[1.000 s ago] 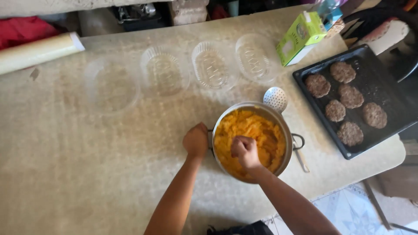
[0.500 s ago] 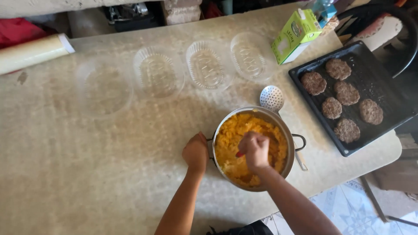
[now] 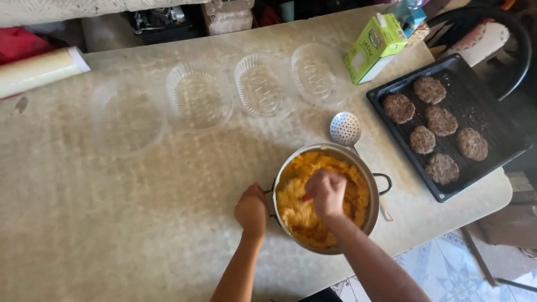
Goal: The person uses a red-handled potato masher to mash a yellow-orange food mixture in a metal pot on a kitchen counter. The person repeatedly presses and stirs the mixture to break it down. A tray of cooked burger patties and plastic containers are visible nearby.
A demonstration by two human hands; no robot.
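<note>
Fingers of the right hand are being kept curled tight around a red-handled utensil over orange mash. The metal pot, resting on the table beside a slotted spoon, is being gripped at its near handle by the closed left hand.

A pale speckled surface carries four clear plastic containers in a row: a round one at the left, then three ribbed oval ones toward the right. A cream-coloured roll lies at the far left edge. A green and white carton stands near the far right, just beside a black baking tray holding six browned patties. A slotted metal skimmer lies between the oval containers and the tray. Patterned floor tiles show beyond the near edge.
</note>
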